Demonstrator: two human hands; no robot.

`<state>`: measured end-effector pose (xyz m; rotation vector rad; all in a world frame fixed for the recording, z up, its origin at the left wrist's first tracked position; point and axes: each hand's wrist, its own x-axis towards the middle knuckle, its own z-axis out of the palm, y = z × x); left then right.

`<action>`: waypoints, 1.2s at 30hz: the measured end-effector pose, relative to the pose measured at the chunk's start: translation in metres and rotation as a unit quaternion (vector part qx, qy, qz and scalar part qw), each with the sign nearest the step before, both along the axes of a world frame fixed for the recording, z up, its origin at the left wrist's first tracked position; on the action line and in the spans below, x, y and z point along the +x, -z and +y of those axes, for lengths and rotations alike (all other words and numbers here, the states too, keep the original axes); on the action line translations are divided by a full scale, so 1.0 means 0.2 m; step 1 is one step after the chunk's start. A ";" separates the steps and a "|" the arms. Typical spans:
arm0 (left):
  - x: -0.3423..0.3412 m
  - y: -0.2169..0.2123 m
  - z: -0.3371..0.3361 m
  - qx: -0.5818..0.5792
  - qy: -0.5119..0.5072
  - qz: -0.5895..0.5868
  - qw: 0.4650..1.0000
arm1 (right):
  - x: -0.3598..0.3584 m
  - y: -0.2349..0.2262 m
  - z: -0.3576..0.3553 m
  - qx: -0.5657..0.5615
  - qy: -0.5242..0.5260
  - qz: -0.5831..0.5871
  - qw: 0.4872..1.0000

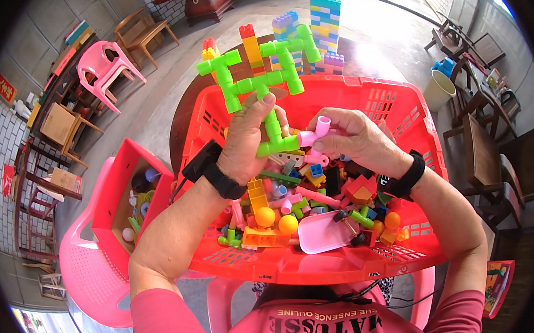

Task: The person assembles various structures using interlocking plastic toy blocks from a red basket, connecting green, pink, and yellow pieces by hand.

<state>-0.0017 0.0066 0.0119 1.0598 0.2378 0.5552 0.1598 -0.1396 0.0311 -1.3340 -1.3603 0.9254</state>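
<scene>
A left hand (249, 130) grips a branching frame of smooth green pipes (267, 81), its fingers wrapped around the upright stem, above a red plastic basket (287, 273) with slotted walls. The right hand (361, 136) pinches a glossy pink elbow (321, 127) between thumb and fingers, one round end against the frame's lowest tube; whether the two are fitted together cannot be told. Below, the basket brims with hard plastic pieces: smooth orange balls (265, 217), a shallow pink tray (324, 233) with rounded corners, studded bricks and short tubes. Beyond the rim, studded block towers (326, 32) in blue, yellow and lilac stand on a dark, curved-edged bench (189, 94). At left, a red box (110, 214) of toys rests on a perforated pink chair (95, 274).
</scene>
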 end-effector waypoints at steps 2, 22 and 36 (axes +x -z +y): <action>0.00 0.00 0.00 -0.002 0.000 -0.001 1.000 | 0.01 -0.02 0.01 0.047 0.026 -0.166 0.985; 0.00 0.00 0.02 -0.043 -0.021 -0.003 0.999 | 0.04 -0.06 -0.01 0.046 0.084 0.100 0.990; 0.00 -0.02 -0.01 -0.035 -0.017 0.009 0.999 | -0.01 -0.02 -0.01 0.022 0.033 0.112 0.993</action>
